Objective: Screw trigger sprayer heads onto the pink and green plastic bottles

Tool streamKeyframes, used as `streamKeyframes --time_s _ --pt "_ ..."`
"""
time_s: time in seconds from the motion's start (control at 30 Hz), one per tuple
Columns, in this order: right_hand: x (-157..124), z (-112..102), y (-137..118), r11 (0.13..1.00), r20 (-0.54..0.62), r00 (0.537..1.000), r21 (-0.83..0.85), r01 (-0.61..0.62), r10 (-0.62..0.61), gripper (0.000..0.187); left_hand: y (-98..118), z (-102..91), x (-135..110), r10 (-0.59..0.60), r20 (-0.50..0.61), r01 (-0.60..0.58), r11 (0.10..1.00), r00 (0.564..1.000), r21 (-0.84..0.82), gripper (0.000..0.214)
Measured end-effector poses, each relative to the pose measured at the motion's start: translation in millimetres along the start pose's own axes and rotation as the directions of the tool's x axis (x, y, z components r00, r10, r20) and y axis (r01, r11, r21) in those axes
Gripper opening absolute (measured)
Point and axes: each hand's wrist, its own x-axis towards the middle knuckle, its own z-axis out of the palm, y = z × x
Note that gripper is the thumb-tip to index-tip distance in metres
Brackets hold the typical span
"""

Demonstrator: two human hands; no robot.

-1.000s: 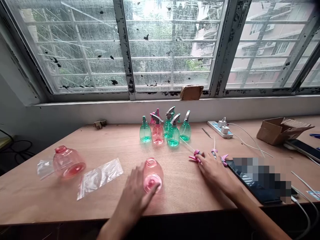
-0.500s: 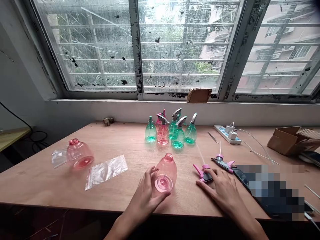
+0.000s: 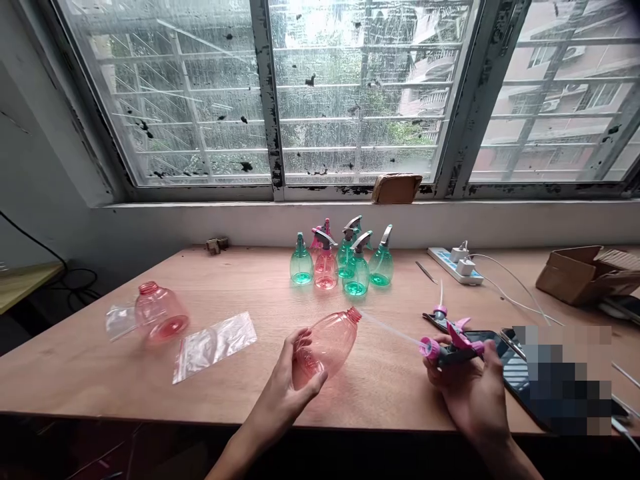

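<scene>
My left hand (image 3: 293, 387) grips the base of an empty pink plastic bottle (image 3: 327, 345), tilted on its side with the open neck pointing right. My right hand (image 3: 467, 390) holds a pink and grey spray trigger head (image 3: 450, 348) above the table's front. Its thin clear dip tube (image 3: 390, 327) reaches left, and the tip is at the bottle's mouth. A second trigger head (image 3: 444, 319) lies on the wooden table (image 3: 250, 280) just behind my right hand.
Several assembled green and pink spray bottles (image 3: 345, 263) stand at the back centre. Another capless pink bottle (image 3: 160, 313) and clear plastic bags (image 3: 215, 343) lie at the left. A power strip (image 3: 455, 265), a cardboard box (image 3: 580, 273) and a phone (image 3: 520, 373) are at the right.
My left hand lifted the pink bottle and tipped it sideways. My right hand picked the trigger head up off the table and brought its tube to the bottle's neck.
</scene>
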Motion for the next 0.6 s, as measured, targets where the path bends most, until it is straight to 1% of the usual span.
streamKeyframes --time_s 0.07,0.2,0.37,0.5,0.6 --pt "2.1 -0.4 -0.7 1.0 -0.017 1.0 -0.024 0.016 -0.016 0.057 -2.2 -0.3 0.3 0.001 -0.018 -0.001 1.0 1.0 -0.006 0.061" --pt "2.6 2.9 0.8 0.993 0.005 1.0 -0.112 0.023 -0.022 0.059 -4.9 0.1 0.7 0.027 -0.065 -0.028 0.999 0.998 -0.017 0.059" --pt "1.3 2.9 2.9 0.976 -0.002 0.997 -0.205 0.07 -0.072 0.063 -3.6 1.2 -1.6 0.029 -0.078 -0.035 0.996 0.997 -0.076 0.06" --pt "2.4 0.2 3.3 0.987 0.01 0.998 -0.148 0.059 -0.058 0.07 0.0 -0.9 -6.2 0.015 -0.024 -0.018 0.992 1.0 -0.126 0.063" --pt "3.3 0.9 2.2 0.992 0.0 0.998 -0.113 0.055 -0.055 0.068 3.0 -3.2 -9.1 0.03 0.025 -0.027 0.993 0.999 -0.115 0.062"
